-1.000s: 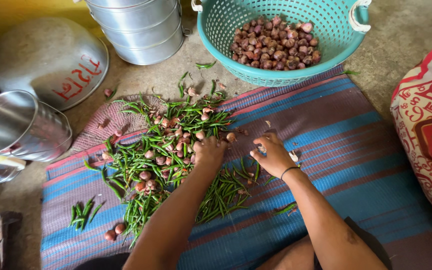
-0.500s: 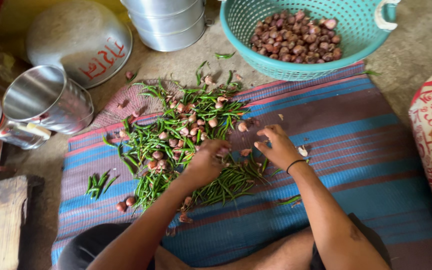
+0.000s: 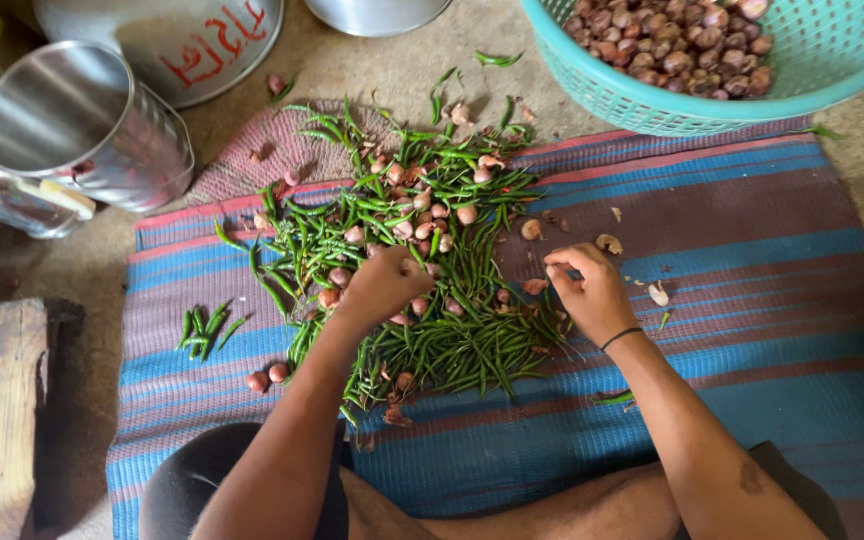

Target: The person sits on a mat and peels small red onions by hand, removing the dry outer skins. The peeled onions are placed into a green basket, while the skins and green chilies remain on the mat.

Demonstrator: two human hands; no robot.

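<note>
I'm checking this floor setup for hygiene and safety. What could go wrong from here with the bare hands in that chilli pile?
Both bare hands, left hand and right hand, work in the green chillies; chilli juice may sting skin or eyes. Chillies and shallots have spilled off the striped mat onto the bare floor and may pick up dirt. Loose peel scraps could get mixed back into the pile.
</note>
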